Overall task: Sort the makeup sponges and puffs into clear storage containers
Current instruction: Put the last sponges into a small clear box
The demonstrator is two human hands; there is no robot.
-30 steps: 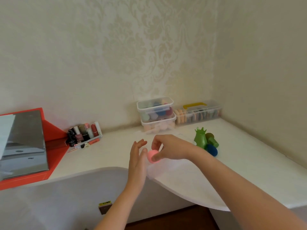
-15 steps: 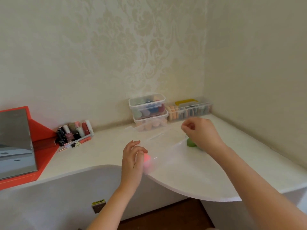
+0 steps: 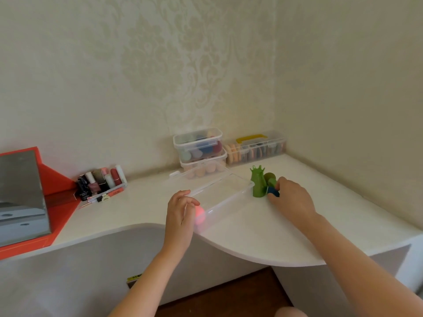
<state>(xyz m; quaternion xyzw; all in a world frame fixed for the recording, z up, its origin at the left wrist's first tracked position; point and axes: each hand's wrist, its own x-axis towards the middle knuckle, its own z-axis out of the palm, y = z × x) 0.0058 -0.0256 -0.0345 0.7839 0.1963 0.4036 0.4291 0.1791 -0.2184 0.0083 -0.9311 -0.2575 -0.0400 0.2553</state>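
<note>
Head view | left hand [image 3: 180, 213] curled at round pink sponge [image 3: 199, 214], near end of clear plastic container [image 3: 229, 191] by white tabletop [image 3: 343, 216] front edge; grip cannot tell, likely depositing | right hand [image 3: 291, 200] pinches dark blue sponge [image 3: 273, 191] beside green crown-shaped stand [image 3: 257, 183], likely sorted next

left hand [image 3: 179, 213]: curled, gripping | right hand [image 3: 291, 200]: arm outstretched, pinching

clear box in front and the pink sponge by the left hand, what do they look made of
Clear box: apparently thin transparent plastic, glossy; the white tabletop shows through it and its rims catch light. Pink sponge: probably soft matte foam, rounded with no shine; the left hand partly hides it, so texture is unclear.
</note>
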